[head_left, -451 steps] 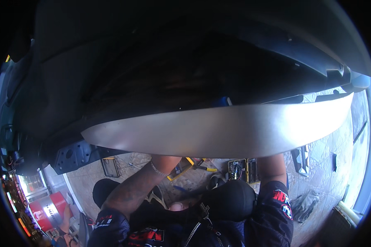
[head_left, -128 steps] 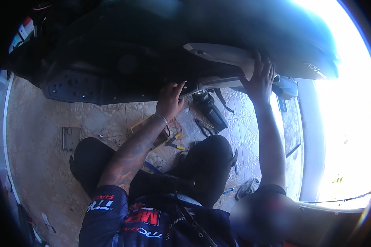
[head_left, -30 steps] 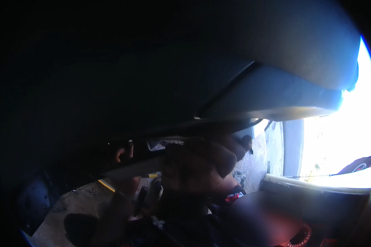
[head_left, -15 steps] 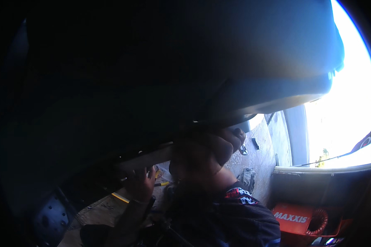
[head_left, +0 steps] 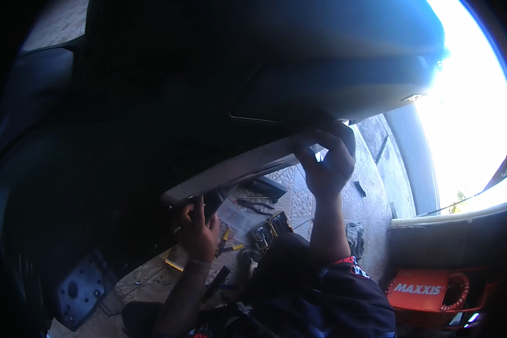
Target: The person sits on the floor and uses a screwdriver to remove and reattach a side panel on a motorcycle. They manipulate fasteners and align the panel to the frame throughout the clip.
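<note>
Fingers of both hands curl around the grey trim panel [head_left: 236, 169].

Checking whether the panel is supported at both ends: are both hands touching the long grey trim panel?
Yes, the left hand grips the long grey trim panel at its lower end and the right hand at its upper end.

The floor [head_left: 372, 186] is of patterned stone tiles, pale and a little dusty; many tools lie on it. An open socket case [head_left: 271, 228] lies near the middle; just left of it are pliers with yellow handles [head_left: 226, 241]; a sheet of clear plastic [head_left: 235, 211] lies beside them. A dark flat part [head_left: 263, 186] lies further up; a yellow strip [head_left: 174, 263] lies at the left. A small dark piece [head_left: 359, 188] lies alone on the tiles at the right; a grey rag [head_left: 355, 236] lies below it.
</note>
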`<action>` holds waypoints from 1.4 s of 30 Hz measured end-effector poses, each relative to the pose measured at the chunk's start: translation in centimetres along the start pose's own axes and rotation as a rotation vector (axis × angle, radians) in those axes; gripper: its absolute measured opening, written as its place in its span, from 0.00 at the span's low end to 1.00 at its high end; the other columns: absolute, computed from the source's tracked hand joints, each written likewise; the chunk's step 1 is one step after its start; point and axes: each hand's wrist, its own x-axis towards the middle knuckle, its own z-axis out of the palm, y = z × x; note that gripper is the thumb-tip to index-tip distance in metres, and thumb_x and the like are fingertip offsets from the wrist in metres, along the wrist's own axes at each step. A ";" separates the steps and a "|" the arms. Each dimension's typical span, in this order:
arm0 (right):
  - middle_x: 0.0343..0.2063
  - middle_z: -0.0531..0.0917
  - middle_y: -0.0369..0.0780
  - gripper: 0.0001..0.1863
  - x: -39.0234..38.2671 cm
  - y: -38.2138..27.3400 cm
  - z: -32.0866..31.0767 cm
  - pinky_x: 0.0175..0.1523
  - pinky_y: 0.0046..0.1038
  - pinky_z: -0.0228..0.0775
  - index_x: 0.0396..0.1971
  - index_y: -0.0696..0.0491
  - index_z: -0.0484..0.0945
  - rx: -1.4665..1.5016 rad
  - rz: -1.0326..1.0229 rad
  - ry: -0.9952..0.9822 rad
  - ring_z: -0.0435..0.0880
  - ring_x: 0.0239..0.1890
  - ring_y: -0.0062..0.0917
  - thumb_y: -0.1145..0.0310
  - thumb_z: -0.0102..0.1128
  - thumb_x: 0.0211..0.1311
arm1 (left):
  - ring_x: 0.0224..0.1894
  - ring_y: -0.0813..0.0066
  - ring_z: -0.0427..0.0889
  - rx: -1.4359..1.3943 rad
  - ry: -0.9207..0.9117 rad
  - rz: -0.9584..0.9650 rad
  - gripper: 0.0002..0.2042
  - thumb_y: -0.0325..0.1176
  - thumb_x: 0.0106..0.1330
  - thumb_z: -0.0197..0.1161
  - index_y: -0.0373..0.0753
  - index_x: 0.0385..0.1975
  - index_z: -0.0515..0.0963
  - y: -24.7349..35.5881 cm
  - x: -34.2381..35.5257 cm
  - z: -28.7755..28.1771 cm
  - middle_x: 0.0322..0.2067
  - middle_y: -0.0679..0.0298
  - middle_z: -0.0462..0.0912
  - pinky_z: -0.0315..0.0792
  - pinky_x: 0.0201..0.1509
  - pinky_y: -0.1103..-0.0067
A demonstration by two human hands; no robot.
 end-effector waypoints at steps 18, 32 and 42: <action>0.46 0.85 0.43 0.34 0.9 -0.6 -2.9 0.58 0.45 0.77 0.47 0.53 0.84 -0.059 0.220 -0.095 0.83 0.55 0.42 0.49 0.87 0.44 | 0.60 0.52 0.78 0.002 0.111 0.027 0.46 0.36 0.55 0.78 0.50 0.77 0.62 0.9 -0.2 -0.9 0.57 0.53 0.75 0.74 0.60 0.56; 0.49 0.82 0.47 0.40 0.4 -0.2 -2.8 0.62 0.46 0.74 0.53 0.54 0.80 -0.065 0.185 -0.017 0.80 0.58 0.46 0.39 0.80 0.48 | 0.62 0.46 0.74 -0.016 0.076 0.042 0.50 0.35 0.57 0.77 0.48 0.80 0.54 0.3 -2.9 -2.8 0.59 0.46 0.73 0.67 0.68 0.53; 0.51 0.84 0.50 0.39 -2.4 6.9 -1.8 0.60 0.36 0.74 0.55 0.65 0.77 0.545 1.073 0.225 0.84 0.55 0.36 0.44 0.76 0.61 | 0.61 0.50 0.76 -0.245 0.370 0.195 0.40 0.42 0.65 0.74 0.41 0.75 0.61 4.2 2.3 -7.9 0.61 0.46 0.72 0.69 0.67 0.56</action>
